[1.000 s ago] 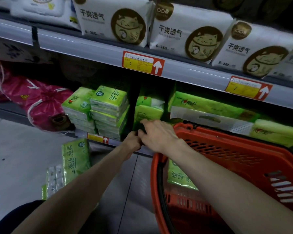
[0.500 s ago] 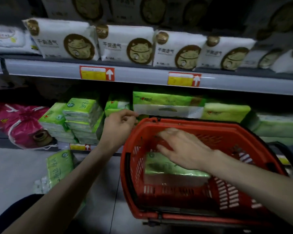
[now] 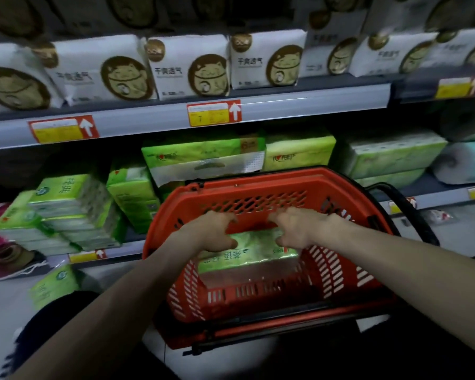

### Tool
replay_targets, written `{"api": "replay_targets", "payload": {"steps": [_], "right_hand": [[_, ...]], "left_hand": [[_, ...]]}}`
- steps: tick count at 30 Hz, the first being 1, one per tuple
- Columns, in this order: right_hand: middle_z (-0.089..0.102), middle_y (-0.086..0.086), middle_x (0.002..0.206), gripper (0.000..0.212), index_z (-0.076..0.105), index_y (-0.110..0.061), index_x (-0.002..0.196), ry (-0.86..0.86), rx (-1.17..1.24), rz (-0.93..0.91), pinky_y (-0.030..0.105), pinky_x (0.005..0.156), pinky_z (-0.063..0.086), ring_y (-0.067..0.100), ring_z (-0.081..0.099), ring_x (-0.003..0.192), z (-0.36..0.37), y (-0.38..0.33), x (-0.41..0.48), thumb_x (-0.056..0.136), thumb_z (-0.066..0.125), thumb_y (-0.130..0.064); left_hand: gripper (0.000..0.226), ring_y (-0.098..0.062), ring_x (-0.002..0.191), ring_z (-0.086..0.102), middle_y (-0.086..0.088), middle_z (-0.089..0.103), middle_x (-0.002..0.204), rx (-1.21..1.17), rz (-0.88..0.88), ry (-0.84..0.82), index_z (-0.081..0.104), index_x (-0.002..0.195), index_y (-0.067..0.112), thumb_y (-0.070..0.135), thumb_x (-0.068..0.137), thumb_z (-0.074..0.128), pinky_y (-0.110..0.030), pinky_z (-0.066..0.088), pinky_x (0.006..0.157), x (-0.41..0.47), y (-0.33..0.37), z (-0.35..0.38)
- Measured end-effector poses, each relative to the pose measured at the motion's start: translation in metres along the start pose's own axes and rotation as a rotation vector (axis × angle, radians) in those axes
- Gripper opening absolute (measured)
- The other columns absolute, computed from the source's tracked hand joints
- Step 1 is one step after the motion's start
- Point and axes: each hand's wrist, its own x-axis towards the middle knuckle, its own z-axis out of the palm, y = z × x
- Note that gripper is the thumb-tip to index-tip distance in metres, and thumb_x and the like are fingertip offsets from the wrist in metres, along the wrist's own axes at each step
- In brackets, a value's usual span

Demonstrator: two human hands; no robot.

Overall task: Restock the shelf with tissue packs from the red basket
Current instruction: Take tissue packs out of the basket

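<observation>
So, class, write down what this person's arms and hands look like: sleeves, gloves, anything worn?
The left forearm and right forearm are bare, with no sleeves showing. The left hand and right hand wear no gloves; no watch, bracelet or ring is visible.

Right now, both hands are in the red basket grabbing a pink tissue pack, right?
Not quite. The head view shows the tissue pack is green, not pink. The rest holds: the left hand and right hand are in the red basket, grabbing it.
</observation>
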Motion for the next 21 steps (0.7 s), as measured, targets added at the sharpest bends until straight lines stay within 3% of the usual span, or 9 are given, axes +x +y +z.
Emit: {"api": "replay_targets", "payload": {"steps": [3,7,16,21], "right_hand": [[0.042,0.009,0.162,0.071,0.037,-0.02,0.16,-0.058,0.033,0.031,0.038,0.116,0.044,0.03,0.046,0.147,0.026,0.009,0.013,0.095,0.065,-0.03],[0.038,0.007,0.164,0.085,0.025,-0.024,0.164,-0.083,0.022,0.048,0.043,0.117,0.04,0.032,0.044,0.148,0.051,0.014,0.029,0.094,0.072,-0.039],[0.029,0.005,0.167,0.106,0.013,-0.021,0.168,-0.086,-0.099,0.022,0.05,0.128,0.024,0.031,0.026,0.157,0.071,0.003,0.063,0.087,0.078,-0.04],[0.025,0.01,0.168,0.107,0.011,-0.018,0.168,-0.072,-0.136,0.017,0.051,0.128,0.023,0.033,0.023,0.158,0.074,-0.004,0.065,0.087,0.08,-0.034]], "left_hand": [[0.093,-0.026,0.13,0.056,-0.008,0.047,0.153,0.082,-0.053,-0.097,0.031,0.158,0.029,0.045,0.081,0.081,-0.043,0.052,0.105,0.015,0.0,0.022],[0.112,-0.033,0.144,0.035,-0.008,0.035,0.157,0.203,-0.104,-0.191,0.018,0.161,0.029,0.046,0.073,0.086,-0.051,0.042,0.113,0.027,0.002,0.048],[0.128,-0.034,0.146,0.033,-0.007,0.031,0.158,0.265,-0.114,-0.17,0.007,0.163,0.028,0.05,0.068,0.089,-0.057,0.035,0.116,0.046,-0.005,0.077],[0.115,-0.035,0.142,0.038,-0.011,0.038,0.152,0.298,-0.099,-0.131,0.021,0.155,0.021,0.042,0.067,0.092,-0.056,0.038,0.114,0.043,0.002,0.077]]}}
